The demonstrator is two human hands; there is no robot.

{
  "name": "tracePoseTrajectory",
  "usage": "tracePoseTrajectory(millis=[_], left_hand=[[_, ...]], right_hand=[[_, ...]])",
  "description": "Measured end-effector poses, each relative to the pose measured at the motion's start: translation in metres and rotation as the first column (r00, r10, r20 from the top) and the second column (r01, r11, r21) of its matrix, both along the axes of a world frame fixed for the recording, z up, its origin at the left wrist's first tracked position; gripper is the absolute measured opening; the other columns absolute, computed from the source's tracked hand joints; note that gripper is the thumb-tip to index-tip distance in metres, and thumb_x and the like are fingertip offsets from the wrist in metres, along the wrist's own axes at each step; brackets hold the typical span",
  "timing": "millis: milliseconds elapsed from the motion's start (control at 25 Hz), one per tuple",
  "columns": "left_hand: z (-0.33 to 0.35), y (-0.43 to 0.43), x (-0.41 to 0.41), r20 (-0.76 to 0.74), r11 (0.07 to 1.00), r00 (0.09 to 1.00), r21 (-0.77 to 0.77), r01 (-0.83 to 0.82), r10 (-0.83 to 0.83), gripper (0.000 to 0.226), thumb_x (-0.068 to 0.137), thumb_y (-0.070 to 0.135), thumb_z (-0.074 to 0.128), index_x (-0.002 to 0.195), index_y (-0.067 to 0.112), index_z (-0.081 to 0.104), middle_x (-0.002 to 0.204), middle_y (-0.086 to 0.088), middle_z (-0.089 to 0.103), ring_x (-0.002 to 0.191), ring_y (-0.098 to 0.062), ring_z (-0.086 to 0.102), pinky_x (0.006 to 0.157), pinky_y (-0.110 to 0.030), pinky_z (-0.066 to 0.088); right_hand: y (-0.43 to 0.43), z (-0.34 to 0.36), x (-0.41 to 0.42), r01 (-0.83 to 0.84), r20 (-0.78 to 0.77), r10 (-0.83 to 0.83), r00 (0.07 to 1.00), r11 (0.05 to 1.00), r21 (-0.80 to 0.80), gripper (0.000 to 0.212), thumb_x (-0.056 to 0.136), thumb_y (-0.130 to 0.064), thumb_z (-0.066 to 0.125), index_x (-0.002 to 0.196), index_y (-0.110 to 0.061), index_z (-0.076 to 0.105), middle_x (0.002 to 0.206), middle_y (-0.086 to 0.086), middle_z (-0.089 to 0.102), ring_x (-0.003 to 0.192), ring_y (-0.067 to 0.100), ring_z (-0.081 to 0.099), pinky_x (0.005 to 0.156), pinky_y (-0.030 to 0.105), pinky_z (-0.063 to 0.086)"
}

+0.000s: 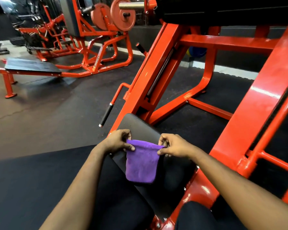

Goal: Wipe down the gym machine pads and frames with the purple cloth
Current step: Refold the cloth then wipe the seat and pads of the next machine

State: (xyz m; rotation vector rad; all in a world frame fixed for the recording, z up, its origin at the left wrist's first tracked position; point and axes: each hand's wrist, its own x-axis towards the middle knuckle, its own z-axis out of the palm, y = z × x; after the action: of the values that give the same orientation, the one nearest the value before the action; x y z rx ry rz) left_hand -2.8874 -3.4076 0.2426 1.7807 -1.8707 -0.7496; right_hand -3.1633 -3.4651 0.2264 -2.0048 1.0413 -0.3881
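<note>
Head view: one camera looking down over both forearms at the near machine.
Cloth: one purple cloth, held up by its top edge. It hangs down in front of the black pad, between the person's knees.
Hands: two, both bare, level with each other at the cloth's top corners.
Left hand: fingers curled, thumb and fingertips pinching the cloth's left corner, knuckles facing up.
Right hand: fingers curled, thumb and forefinger pinching the right corner, wrist bent slightly inward.
Pad: one black pad with rounded corners. It slopes away from the person, and its far end is bare beyond the cloth.
Frame: one red frame with thick beams rising on the right and in the centre. The right beam runs close beside the right forearm.
Handle: one black grip on a red bar, left of the pad and apart from the left hand.
Far machine: one more red machine at upper left, with a flat black platform.
Weight plates: two red discs side by side on the far machine.
Floor: dark matting, a wide bare stretch between the two machines.
</note>
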Motion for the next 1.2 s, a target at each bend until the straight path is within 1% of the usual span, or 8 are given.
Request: tracePoseTrajectory(millis=[80,160,280,400,560,680,840,1200], left_hand=[[-0.022,-0.021,0.005,0.0,0.964,0.984,-0.2,-0.177,0.181,0.041,0.068,0.017,0.089,0.087,0.012,0.054,0.071,0.007,0.058,0.064,-0.009,0.053,0.064,-0.024,0.044],[-0.062,-0.029,-0.012,-0.187,0.869,0.911,-0.279,-0.409,0.369,0.045,0.079,0.028,0.079,0.115,0.013,0.055,0.107,0.0,0.065,0.098,-0.02,0.06,0.09,-0.039,0.049],[-0.126,-0.023,-0.063,-0.056,0.929,0.933,-0.089,-0.359,0.355,0.091,0.074,0.085,0.049,0.152,0.051,0.017,0.166,0.012,0.003,0.152,-0.018,0.006,0.116,-0.061,0.013],[-0.157,-0.026,-0.091,0.027,0.94,0.942,-0.081,-0.333,0.336,0.09,0.073,0.091,0.039,0.147,0.064,-0.006,0.158,0.023,-0.03,0.149,-0.02,-0.027,0.112,-0.068,-0.005],[-0.166,-0.042,-0.097,-0.082,0.823,0.832,-0.119,-0.555,0.549,0.076,0.088,0.076,0.035,0.148,0.061,-0.01,0.161,0.022,-0.023,0.153,-0.02,-0.014,0.115,-0.065,0.006],[-0.171,-0.069,-0.088,-0.202,0.661,0.641,0.047,-0.749,0.74,0.074,0.094,0.069,0.027,0.141,0.056,-0.029,0.164,0.016,-0.015,0.154,-0.024,-0.004,0.114,-0.065,0.016],[-0.176,-0.117,-0.04,-0.18,0.537,0.507,0.202,-0.819,0.843,0.07,0.097,0.066,0.024,0.158,0.038,0.004,0.165,0.013,-0.016,0.152,-0.03,0.002,0.109,-0.068,0.025],[-0.18,-0.13,0.002,-0.275,0.474,0.417,0.193,-0.859,0.867,0.064,0.1,0.057,0.036,0.156,0.028,0.025,0.167,0.009,0.004,0.138,-0.037,0.031,0.106,-0.051,0.033]], right_hand=[[-0.02,-0.006,0.02,0.035,-0.006,-0.036,0.999,0.996,-0.082,0.026,0.074,-0.013,0.087,0.085,-0.015,0.063,0.072,0.005,0.065,0.058,0.013,0.064,0.06,0.034,0.054],[-0.044,-0.018,0.036,0.137,0.042,-0.132,0.99,0.971,-0.195,0.02,0.078,-0.013,0.083,0.091,-0.015,0.067,0.081,0.005,0.069,0.066,0.012,0.06,0.068,0.033,0.052],[-0.077,-0.049,0.044,0.113,-0.083,-0.155,0.984,0.918,-0.379,0.035,0.095,-0.016,0.066,0.129,-0.013,0.064,0.133,0.006,0.065,0.12,0.02,0.059,0.106,0.035,0.043],[-0.084,-0.073,0.041,0.012,-0.233,-0.088,0.968,0.951,-0.309,0.049,0.108,-0.028,0.041,0.156,-0.021,0.035,0.163,-0.004,0.03,0.152,0.013,0.024,0.123,0.028,0.017],[-0.084,-0.08,0.041,0.009,-0.245,-0.081,0.966,0.96,-0.281,0.053,0.109,-0.038,0.031,0.16,-0.03,0.019,0.166,-0.013,0.016,0.152,0.001,0.013,0.123,0.022,0.012],[-0.078,-0.075,0.044,-0.047,-0.352,-0.094,0.931,0.926,-0.373,0.056,0.109,-0.037,0.029,0.162,-0.029,0.011,0.168,-0.01,0.013,0.153,0.005,0.013,0.122,0.028,0.02],[-0.073,-0.073,0.049,-0.061,-0.419,-0.153,0.895,0.889,-0.454,0.057,0.109,-0.039,0.022,0.162,-0.028,0.004,0.168,-0.006,0.014,0.154,0.011,0.016,0.118,0.03,0.026],[-0.079,-0.086,0.05,-0.076,-0.449,-0.19,0.873,0.857,-0.51,0.058,0.108,-0.042,0.019,0.161,-0.027,0.004,0.166,0.001,0.024,0.151,0.016,0.028,0.118,0.034,0.03]])
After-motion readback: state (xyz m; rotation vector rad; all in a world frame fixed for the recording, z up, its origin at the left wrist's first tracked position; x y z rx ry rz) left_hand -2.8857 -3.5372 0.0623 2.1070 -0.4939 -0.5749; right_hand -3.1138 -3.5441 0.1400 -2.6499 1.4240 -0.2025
